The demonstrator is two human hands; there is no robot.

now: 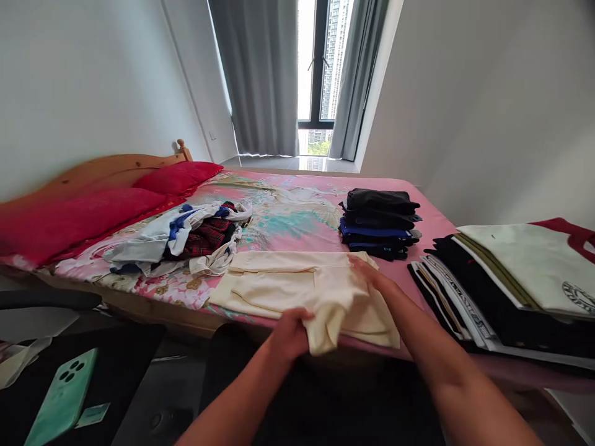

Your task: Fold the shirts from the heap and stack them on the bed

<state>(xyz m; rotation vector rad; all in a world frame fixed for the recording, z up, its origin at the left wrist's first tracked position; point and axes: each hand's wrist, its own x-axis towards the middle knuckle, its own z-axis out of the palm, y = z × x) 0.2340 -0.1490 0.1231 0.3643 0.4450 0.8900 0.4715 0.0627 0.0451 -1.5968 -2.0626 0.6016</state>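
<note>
A cream long-sleeved top (274, 285) lies partly folded along the near edge of the bed. My left hand (292, 331) is closed on a bunched part of it that droops over the bed's edge. Across the cloth, my right hand (365, 272) grips the top near its far right corner, though its fingertips are partly lost in the fabric. Between my two hands the material is lifted and creased. To the left, a loose heap of clothes (204, 232), white, blue and red plaid, almost touches the top.
A stack of folded dark clothes (379, 223) stands beyond my right hand. More folded shirts (525, 266) are piled at the right. Red pillows (93, 214) lie by the wooden headboard (130, 162). A green phone (65, 393) rests on a black surface at lower left.
</note>
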